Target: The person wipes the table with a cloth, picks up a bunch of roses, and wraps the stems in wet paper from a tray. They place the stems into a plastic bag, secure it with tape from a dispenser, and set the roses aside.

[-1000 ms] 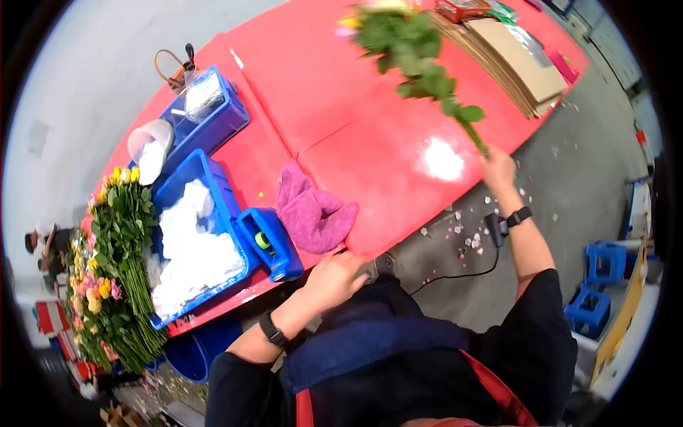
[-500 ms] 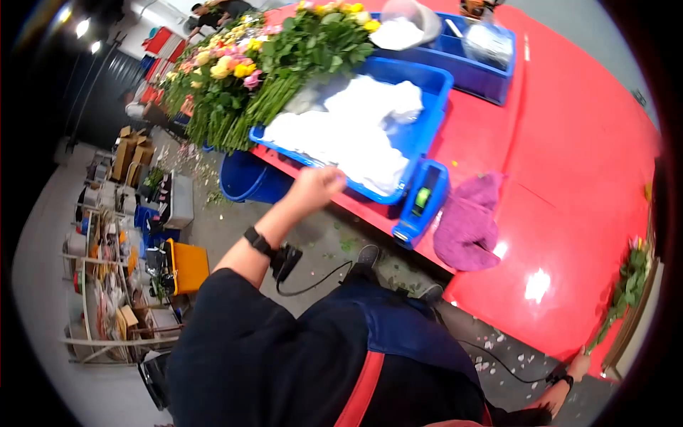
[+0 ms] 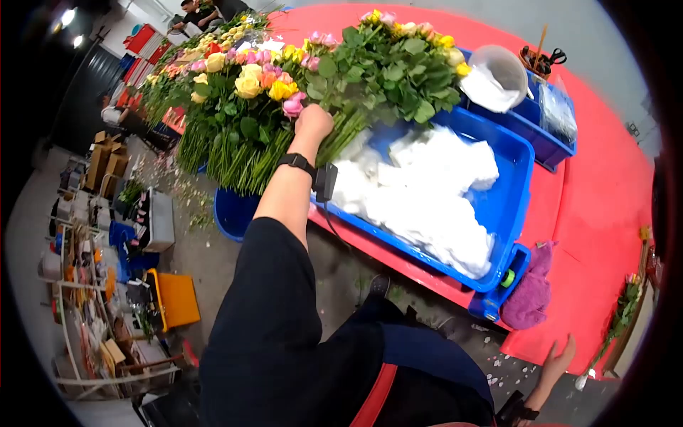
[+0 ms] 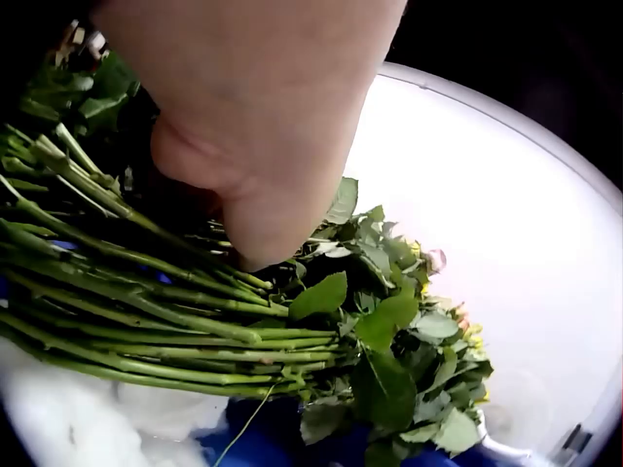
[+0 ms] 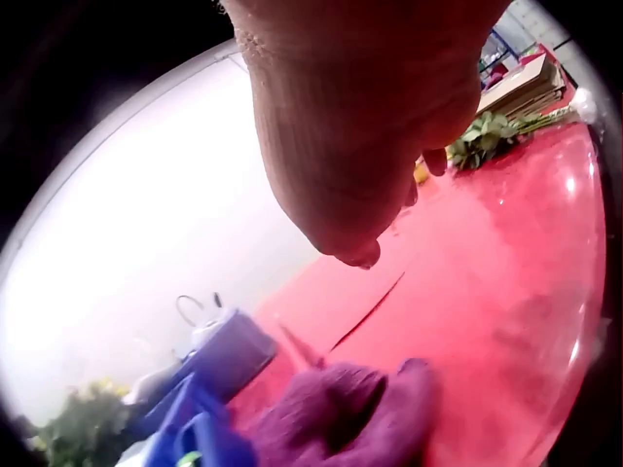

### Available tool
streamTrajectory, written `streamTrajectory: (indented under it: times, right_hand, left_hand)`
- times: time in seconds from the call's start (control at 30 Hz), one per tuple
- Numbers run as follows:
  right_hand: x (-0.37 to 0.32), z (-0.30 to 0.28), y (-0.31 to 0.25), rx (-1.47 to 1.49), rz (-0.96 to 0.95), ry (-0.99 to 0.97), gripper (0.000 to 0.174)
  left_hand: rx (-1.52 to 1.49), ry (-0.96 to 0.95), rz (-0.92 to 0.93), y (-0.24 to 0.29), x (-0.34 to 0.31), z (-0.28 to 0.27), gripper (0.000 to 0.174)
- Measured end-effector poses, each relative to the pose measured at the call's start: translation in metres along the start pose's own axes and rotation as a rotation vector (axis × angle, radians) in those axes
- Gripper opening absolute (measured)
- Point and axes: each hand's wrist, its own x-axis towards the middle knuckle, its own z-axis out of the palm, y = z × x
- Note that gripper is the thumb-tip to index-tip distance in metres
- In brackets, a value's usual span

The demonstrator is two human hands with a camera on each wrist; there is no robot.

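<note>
My left hand (image 3: 314, 122) reaches in among bunches of roses (image 3: 249, 82) with pink and yellow heads at the table's left. In the left wrist view its thumb comes down right at the green stems (image 4: 165, 331); the other fingers are hidden, so I cannot tell whether they grip any. My right hand (image 3: 558, 357) is near the table's front edge at the right, thumb and fingers apart, with nothing between them. Beyond it lies a rose stem (image 3: 617, 313) with leaves and a white lower end. A purple cloth (image 3: 530, 288) lies to its left.
A blue tray (image 3: 523, 181) holds white, wet-looking material (image 3: 427, 203). Beside it are a blue tape dispenser (image 3: 491, 302) and a blue bin with a translucent tub (image 3: 496, 75). A blue bucket (image 3: 235, 213) stands below the red table (image 3: 605, 164). Cardboard sheets (image 5: 526, 95) lie at the right.
The right hand has set the leafy stem down at the right and let it go. The left hand has moved from the tray's front edge out to the rose bunches. The head has turned left.
</note>
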Motion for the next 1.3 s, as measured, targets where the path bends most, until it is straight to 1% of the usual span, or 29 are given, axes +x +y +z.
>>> streamTrajectory:
  times: [0.07, 0.13, 0.17, 0.27, 0.3, 0.33, 0.37, 0.4, 0.43, 0.5, 0.53, 0.6, 0.63, 0.67, 0.73, 0.77, 0.8, 0.87, 0.9, 0.93, 1.0, 1.03, 1.07, 1.13, 1.17, 1.2, 1.23, 1.27, 1.3]
  right_hand:
    - [0.002, -0.015, -0.085, 0.059, 0.000, -0.031, 0.041]
    - [0.011, -0.024, -0.156, 0.136, -0.051, -0.040, 0.039]
    - [0.018, -0.027, -0.184, 0.179, -0.100, -0.030, 0.039]
    - [0.049, -0.039, -0.279, 0.308, -0.247, 0.006, 0.037]
    - [0.060, -0.049, -0.318, 0.390, -0.312, -0.010, 0.036]
    - [0.071, -0.059, -0.356, 0.471, -0.372, -0.035, 0.034]
    - [0.078, -0.058, -0.386, 0.593, -0.444, -0.095, 0.033]
    - [0.085, -0.055, -0.415, 0.720, -0.511, -0.152, 0.032]
    - [0.093, -0.057, -0.448, 0.798, -0.609, -0.236, 0.032]
    - [0.104, -0.050, -0.507, 0.973, -0.817, -0.334, 0.041]
    - [0.101, -0.047, -0.537, 1.090, -0.834, -0.372, 0.047]
    - [0.082, -0.037, -0.580, 1.252, -0.746, -0.473, 0.054]
    - [0.073, -0.043, -0.591, 1.272, -0.737, -0.644, 0.051]
    - [0.066, -0.049, -0.594, 1.287, -0.722, -0.815, 0.050]
    - [0.055, -0.052, -0.578, 1.074, -0.761, -0.915, 0.044]
    - [0.052, -0.052, -0.566, 0.961, -0.774, -0.962, 0.042]
    - [0.050, -0.047, -0.551, 0.964, -0.843, -0.958, 0.041]
    - [0.047, -0.031, -0.517, 0.967, -0.973, -0.931, 0.038]
    - [0.044, -0.029, -0.502, 0.858, -1.041, -0.911, 0.036]
    - [0.041, -0.025, -0.489, 0.856, -1.046, -0.988, 0.035]
    - [0.036, -0.021, -0.470, 0.852, -1.077, -1.143, 0.033]
    - [0.033, -0.023, -0.462, 0.856, -0.998, -1.280, 0.033]
    - [0.033, -0.027, -0.458, 0.770, -1.030, -1.295, 0.033]
    - [0.036, -0.034, -0.454, 0.596, -1.095, -1.321, 0.034]
    - [0.038, -0.031, -0.447, 0.823, -0.999, -1.303, 0.034]
    - [0.048, -0.019, -0.444, 0.764, -0.900, -1.350, 0.032]
    - [0.064, -0.014, -0.438, 0.872, -0.791, -1.328, 0.027]
    - [0.076, -0.006, -0.432, 0.956, -0.602, -1.156, 0.022]
    - [0.089, 0.006, -0.428, 1.062, -0.484, -0.980, 0.020]
  left_hand:
    - [-0.045, -0.023, 0.020, 0.000, -0.001, -0.018, 0.046]
    - [-0.113, 0.016, 0.094, -0.004, 0.001, -0.025, 0.045]
    - [-0.177, 0.085, 0.128, -0.006, 0.000, -0.029, 0.042]
    - [-0.264, 0.225, 0.223, -0.016, 0.004, -0.038, 0.043]
    - [-0.470, 0.195, 0.268, -0.024, 0.007, -0.040, 0.044]
    - [-0.668, 0.181, 0.276, -0.030, 0.008, -0.042, 0.039]
    - [-0.929, 0.000, 0.189, -0.028, -0.016, -0.070, 0.030]
    - [-1.218, -0.108, 0.208, -0.027, -0.040, -0.090, 0.022]
    - [-1.303, -0.107, 0.238, -0.026, -0.058, -0.102, 0.021]
    - [-1.454, -0.121, 0.199, -0.028, -0.090, -0.120, 0.021]
    - [-1.554, -0.123, 0.190, -0.029, -0.108, -0.123, 0.022]
    - [-1.754, -0.127, 0.231, -0.029, -0.150, -0.124, 0.022]
    - [-1.835, -0.083, 0.276, -0.029, -0.168, -0.117, 0.023]
    - [-1.877, -0.099, 0.304, -0.035, -0.186, -0.110, 0.027]
    - [-1.841, -0.029, 0.191, -0.044, -0.222, -0.103, 0.035]
    - [-1.801, -0.074, 0.104, -0.052, -0.248, -0.100, 0.034]
    - [-1.761, -0.123, 0.021, -0.064, -0.276, -0.097, 0.034]
    - [-0.535, -0.407, 0.435, -0.118, -0.312, -0.093, 0.031]
    - [-0.419, -0.454, 0.355, -0.108, -0.343, -0.098, 0.032]
    - [-0.301, -0.500, 0.271, -0.091, -0.366, -0.105, 0.034]
    - [-0.059, -0.057, 1.002, -0.064, -0.375, -0.107, 0.056]
    - [-0.004, -0.048, 1.029, -0.039, -0.371, -0.107, 0.059]
    - [0.080, -0.055, 1.133, -0.032, -0.357, -0.091, 0.067]
    - [0.359, -0.757, 0.853, -0.025, -0.345, -0.050, 0.065]
    - [0.125, -0.848, 0.846, -0.031, -0.339, -0.032, 0.057]
    - [0.029, -0.841, 0.777, -0.035, -0.334, -0.017, 0.054]
    - [-0.065, -0.835, 0.705, -0.039, -0.330, -0.004, 0.051]
    - [-0.161, -0.827, 0.626, -0.044, -0.327, 0.005, 0.047]
    - [-0.378, -0.762, 0.568, -0.047, -0.321, 0.010, 0.042]
